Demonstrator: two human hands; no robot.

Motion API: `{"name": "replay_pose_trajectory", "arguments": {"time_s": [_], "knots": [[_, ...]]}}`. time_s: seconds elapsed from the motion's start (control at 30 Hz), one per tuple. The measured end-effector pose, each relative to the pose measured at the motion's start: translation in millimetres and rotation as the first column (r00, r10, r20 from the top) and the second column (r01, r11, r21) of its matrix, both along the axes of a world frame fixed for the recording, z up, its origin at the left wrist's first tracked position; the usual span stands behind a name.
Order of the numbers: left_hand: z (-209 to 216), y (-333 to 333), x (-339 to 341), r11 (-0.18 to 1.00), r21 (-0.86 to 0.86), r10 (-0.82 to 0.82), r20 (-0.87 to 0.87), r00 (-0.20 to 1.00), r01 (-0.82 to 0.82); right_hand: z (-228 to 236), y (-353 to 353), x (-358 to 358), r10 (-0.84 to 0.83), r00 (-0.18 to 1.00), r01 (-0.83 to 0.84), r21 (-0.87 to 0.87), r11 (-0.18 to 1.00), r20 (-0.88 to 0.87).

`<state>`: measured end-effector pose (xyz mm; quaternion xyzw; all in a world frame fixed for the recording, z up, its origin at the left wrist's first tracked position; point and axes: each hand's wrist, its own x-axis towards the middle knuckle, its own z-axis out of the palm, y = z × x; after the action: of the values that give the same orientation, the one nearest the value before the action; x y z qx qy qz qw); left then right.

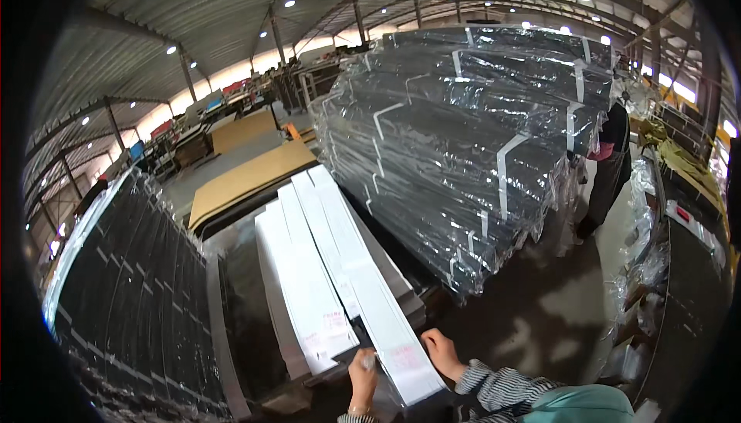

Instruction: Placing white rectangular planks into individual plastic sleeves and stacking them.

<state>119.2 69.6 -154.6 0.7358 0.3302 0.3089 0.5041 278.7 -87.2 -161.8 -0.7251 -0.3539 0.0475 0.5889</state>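
Note:
Several long white cardboard strips lie side by side and overlapping on a dark stack in front of me, with faint red print at their near ends. The rightmost long white strip reaches closest to me. Beside its near left edge, my left hand is closed, and a small pale bit shows at its fingertips that I cannot make out. At the strip's right edge my right hand has its fingers curled against the board. The undersides of those fingers are hidden.
A tall pile of dark boards in clear plastic rises ahead to the right. Another dark stack stands at the left. Brown boards lie beyond the strips. A person in dark clothes stands at the right, near plastic-covered goods.

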Motion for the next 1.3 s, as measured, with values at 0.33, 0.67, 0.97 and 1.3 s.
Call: {"name": "replay_pose_trajectory", "arguments": {"time_s": [0.33,0.67,0.97,1.3], "knots": [[-105,15,20,0.872,-0.439,-0.147,0.190,0.971,0.218,-42,6,57,0.117,0.434,-0.129,0.067,0.989,-0.893],[28,-45,38,0.788,-0.616,0.179,0.236,0.955,0.004,-133,104,70,-0.102,0.867,-0.131,-0.420,0.898,-0.489],[138,-79,-47,0.937,-0.314,0.262,0.335,0.905,-0.155,72,48,-46,0.326,0.785,-0.095,0.418,0.904,-0.526],[-61,-100,-178,0.990,-0.031,0.134,-0.150,0.980,-0.140,-118,-21,-111,0.331,0.729,-0.423,-0.014,0.906,-0.599]]}}
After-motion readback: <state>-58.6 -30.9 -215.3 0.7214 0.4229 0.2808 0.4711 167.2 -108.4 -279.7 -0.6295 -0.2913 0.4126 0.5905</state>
